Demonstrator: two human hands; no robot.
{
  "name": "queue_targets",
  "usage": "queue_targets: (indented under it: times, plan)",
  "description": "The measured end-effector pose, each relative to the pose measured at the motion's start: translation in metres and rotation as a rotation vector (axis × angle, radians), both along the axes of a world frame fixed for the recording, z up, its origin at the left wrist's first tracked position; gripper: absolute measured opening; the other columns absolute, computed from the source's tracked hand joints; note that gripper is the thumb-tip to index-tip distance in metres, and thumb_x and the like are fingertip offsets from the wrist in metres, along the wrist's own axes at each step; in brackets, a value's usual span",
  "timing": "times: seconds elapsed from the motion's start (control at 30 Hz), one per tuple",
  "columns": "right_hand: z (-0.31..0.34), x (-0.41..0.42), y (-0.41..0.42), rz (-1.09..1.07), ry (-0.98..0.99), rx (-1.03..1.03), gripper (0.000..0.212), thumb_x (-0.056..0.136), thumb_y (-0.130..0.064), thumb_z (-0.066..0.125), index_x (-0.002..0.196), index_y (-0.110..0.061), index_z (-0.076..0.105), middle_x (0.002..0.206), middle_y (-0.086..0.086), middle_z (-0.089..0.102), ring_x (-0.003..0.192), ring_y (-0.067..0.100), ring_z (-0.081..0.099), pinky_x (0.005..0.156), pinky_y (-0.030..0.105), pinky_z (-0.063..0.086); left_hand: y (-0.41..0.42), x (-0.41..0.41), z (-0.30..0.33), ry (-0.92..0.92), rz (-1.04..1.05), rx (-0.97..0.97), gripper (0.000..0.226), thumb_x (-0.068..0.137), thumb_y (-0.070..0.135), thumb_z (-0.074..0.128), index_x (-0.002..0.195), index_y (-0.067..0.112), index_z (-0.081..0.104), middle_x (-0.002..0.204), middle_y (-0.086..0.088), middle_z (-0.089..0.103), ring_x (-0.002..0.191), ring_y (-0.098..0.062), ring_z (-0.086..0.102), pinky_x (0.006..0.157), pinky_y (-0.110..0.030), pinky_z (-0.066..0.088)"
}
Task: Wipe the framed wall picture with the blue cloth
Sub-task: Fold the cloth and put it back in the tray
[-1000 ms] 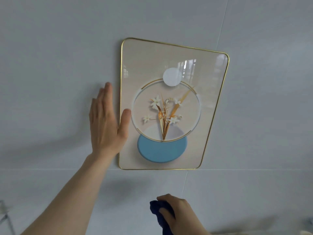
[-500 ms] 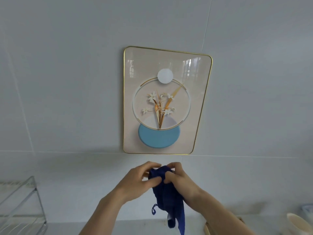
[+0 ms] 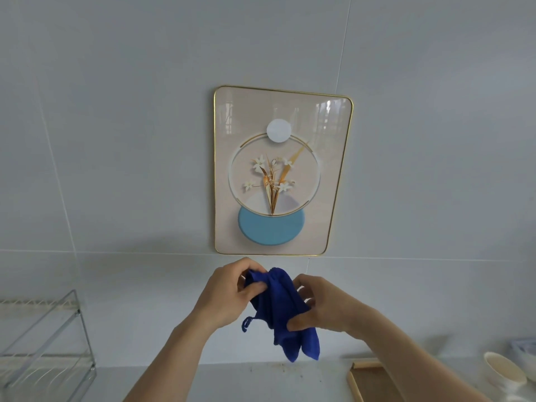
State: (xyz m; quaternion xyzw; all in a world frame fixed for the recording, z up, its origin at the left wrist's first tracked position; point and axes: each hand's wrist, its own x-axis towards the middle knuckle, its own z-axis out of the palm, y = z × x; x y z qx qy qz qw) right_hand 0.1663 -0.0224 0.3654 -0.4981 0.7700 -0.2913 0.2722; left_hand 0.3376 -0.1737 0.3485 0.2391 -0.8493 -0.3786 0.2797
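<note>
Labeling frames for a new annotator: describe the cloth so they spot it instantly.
Start at the gold-framed picture on the grey tiled wall. Just below it, the left hand and right hand hold a bunched cloth between them. It is the only deep blue thing, darker than the picture's pale blue disc.

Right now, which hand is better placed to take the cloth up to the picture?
Probably the right hand: it holds the bulk of the blue cloth; the left hand only pinches a top corner. Both sit just below the framed picture.
</note>
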Motion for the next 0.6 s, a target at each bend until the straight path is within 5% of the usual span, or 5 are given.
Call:
queue_targets:
  times: [0.23,0.4,0.6]
  plan:
    - [0.016,-0.009,0.002,-0.118,0.14,-0.171,0.026,0.082,-0.009,0.075,0.102,-0.025,0.076,0.095,-0.008,0.078,0.087,0.017,0.075,0.084,0.04,0.066,-0.011,0.014,0.01,-0.026,0.099,-0.08,0.013,0.094,0.025,0.074,0.101,0.035,0.068,0.094,0.012,0.077,0.086,-0.014,0.076,0.089,-0.046,0.06]
    - [0.019,-0.008,-0.004,-0.156,0.184,-0.229,0.033,0.082,-0.011,0.078,0.098,-0.034,0.062,0.102,-0.005,0.075,0.085,0.017,0.073,0.065,0.023,0.058,-0.015,0.02,0.011,-0.103,0.127,-0.165,0.01,0.097,0.029,0.072,0.103,0.035,0.067,0.098,0.014,0.076,0.091,-0.013,0.073,0.089,-0.046,0.06]
    - [0.016,-0.004,-0.009,-0.119,0.291,-0.25,0.027,0.087,-0.009,0.074,0.095,-0.031,0.062,0.099,-0.009,0.072,0.08,0.008,0.066,0.067,0.017,0.052,-0.021,0.026,0.009,-0.145,0.14,-0.177,0.008,0.099,0.029,0.069,0.104,0.034,0.067,0.098,0.015,0.076,0.092,-0.014,0.074,0.089,-0.044,0.06]
